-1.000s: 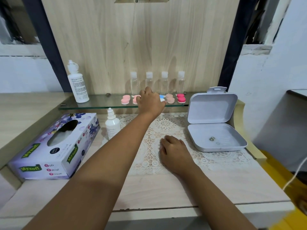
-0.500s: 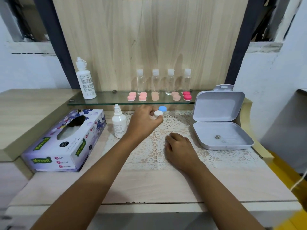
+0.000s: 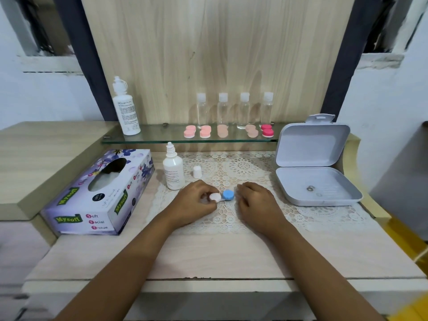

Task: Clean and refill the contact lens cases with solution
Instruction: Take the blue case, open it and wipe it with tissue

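Lens case (image 3: 222,196) between both hands (image 3: 196,201) (image 3: 256,201)

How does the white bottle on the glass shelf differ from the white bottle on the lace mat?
The shelf bottle is taller and stands on the glass shelf; the mat bottle is shorter and stands on the lace mat. The mat bottle's nozzle is bare, a white cap standing beside it; the shelf bottle's top looks capped. Both are white, upright and labelled.
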Tool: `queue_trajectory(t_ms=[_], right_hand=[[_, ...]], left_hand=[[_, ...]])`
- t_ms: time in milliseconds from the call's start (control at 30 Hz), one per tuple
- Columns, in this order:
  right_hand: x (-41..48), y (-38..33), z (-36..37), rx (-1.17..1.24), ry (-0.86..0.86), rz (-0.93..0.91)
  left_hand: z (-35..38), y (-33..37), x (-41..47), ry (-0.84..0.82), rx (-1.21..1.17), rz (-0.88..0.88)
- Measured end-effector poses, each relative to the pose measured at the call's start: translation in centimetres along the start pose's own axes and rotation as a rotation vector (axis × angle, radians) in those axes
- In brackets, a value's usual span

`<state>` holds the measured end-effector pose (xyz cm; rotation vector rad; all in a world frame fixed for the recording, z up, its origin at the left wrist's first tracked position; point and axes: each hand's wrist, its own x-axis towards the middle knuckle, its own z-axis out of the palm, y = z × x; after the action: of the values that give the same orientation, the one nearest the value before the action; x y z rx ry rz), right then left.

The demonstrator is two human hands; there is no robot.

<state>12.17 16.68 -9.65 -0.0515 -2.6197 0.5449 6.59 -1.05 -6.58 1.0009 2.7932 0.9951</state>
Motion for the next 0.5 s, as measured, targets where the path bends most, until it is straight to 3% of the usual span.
queue_trajectory(t_ms=[167,500], right_hand=[[-0.37,-0.87,-1.07,-0.010,-0.106,-0.029],[-0.25,-1.06,-1.07,0.072,-0.093,-0.057]], left_hand=[[0.11,-0.10,-0.06,-0.009,-0.004,0.023],[0.58,-0.92,-0.10,-0.020,0.026,0.034]])
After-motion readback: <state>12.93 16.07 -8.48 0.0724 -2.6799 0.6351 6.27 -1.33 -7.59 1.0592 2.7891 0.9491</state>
